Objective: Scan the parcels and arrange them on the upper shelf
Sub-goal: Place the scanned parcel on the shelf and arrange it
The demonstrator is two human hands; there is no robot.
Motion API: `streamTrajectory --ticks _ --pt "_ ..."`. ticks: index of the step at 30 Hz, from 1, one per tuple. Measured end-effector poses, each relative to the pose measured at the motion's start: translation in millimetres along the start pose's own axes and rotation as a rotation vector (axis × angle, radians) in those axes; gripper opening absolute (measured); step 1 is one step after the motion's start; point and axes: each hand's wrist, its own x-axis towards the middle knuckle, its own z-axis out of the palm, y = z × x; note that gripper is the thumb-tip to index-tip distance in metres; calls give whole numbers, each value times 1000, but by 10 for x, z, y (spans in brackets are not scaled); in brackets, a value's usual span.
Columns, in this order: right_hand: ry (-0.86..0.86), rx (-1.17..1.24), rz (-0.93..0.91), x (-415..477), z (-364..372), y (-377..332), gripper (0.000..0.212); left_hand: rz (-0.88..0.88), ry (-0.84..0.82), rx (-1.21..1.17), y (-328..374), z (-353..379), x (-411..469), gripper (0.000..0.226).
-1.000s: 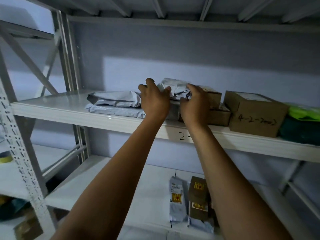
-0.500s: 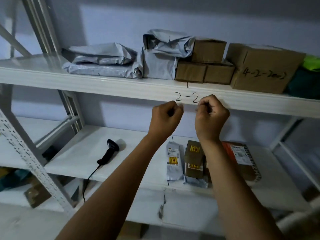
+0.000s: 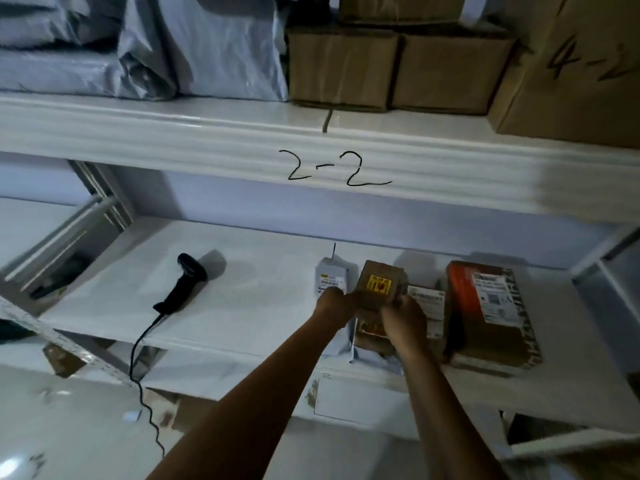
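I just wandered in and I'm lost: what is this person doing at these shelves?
A person is sorting parcels. Both hands, the left hand and the right hand, grip a small brown box with a yellow sticker on the lower shelf. The handheld scanner lies untouched to the left. The upper shelf, marked 2-2, already holds grey bags and cardboard boxes.

Grey plastic mailer bags on white upper shelf: tops cut off by frame edge. Large brown cardboard box right of them: handwriting cut off after "4-2". Lower brown parcel below shelf: mostly hidden behind right hand. White label print: too small to read.
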Motion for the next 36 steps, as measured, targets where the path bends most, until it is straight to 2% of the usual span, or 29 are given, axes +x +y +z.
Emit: streamTrajectory --ticks 5,8,11,13,15,17,21,25,27,29,31,34,36 --pt "198 38 -36 107 312 59 11 2 -4 -5 -74 87 222 39" --pt "312 177 -96 -37 616 13 12 111 77 -57 -45 -204 182 42" --pt "154 340 -112 -217 1088 -268 18 289 241 8 -111 -738 128 35" --pt "-40 512 -37 -289 1437 -512 19 400 328 24 -218 -1127 105 48" --pt "-281 790 94 -370 1838 -741 29 491 371 51 -385 -1538 164 47" --pt "-400 959 121 -452 2211 -905 40 541 366 112 -556 -1889 238 44" --pt "-358 1194 143 -741 2882 -1074 52 734 284 301 -877 -2487 323 41" --pt "-311 1270 102 -812 3157 -988 57 809 148 135 -1076 -2883 262 26" --pt "-241 1222 130 -809 3211 -1011 55 769 188 55 -1204 -3007 317 29" --pt "-173 1192 178 -813 3270 -1066 56 600 315 26 -1342 -3118 504 28" --pt "-145 1210 235 -809 3311 -1119 50 389 436 151 -1448 -3270 745 37" --pt "-122 1276 364 -764 3310 -1137 37 138 413 259 -1487 -3483 897 57" --pt "-115 1312 411 -752 3304 -1150 29 205 412 238 -1455 -3538 925 52"
